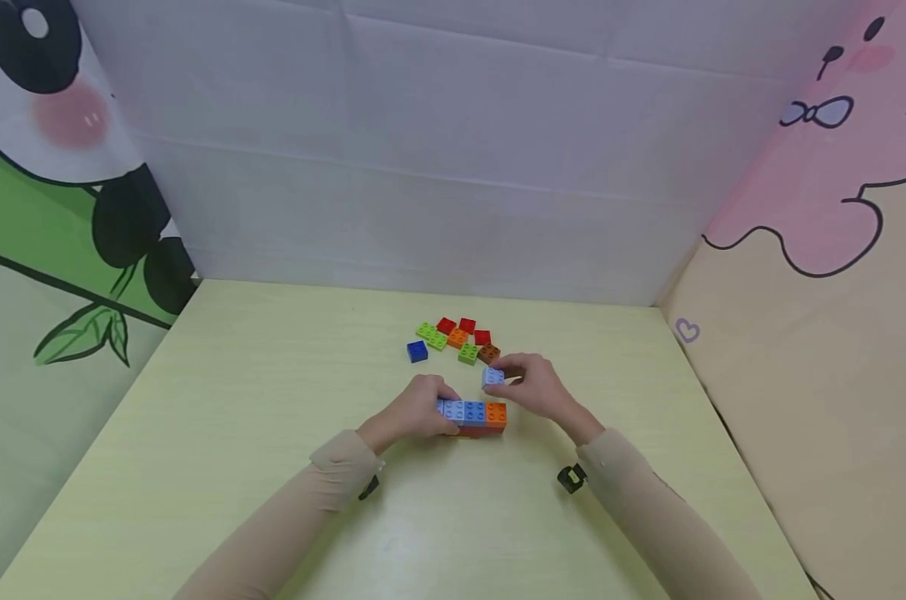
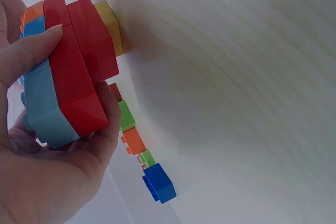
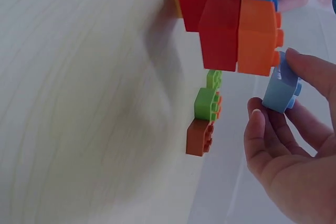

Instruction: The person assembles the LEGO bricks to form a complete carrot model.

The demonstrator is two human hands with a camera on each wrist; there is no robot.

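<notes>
My left hand (image 1: 417, 407) grips a stack of joined bricks (image 1: 483, 431) from its left end, thumb on the near side. The top row of the stack runs from light blue through blue to an orange brick (image 3: 256, 35) at the right end. Beneath lie red bricks (image 2: 73, 77), then a yellow brick (image 2: 109, 24) lowest. My right hand (image 1: 537, 387) pinches a loose light blue brick (image 3: 281, 90) between thumb and fingers. This brick is apart from the stack, just beyond its right part. Part of the stack's left end is covered by my left hand.
Farther back on the table (image 1: 272, 367) lie loose bricks: a blue brick (image 1: 417, 352), a brown brick (image 1: 489, 353), an orange brick (image 1: 458, 337), and several green and red ones. A pale cloth wall (image 1: 453, 167) closes the back, with printed panels at both sides.
</notes>
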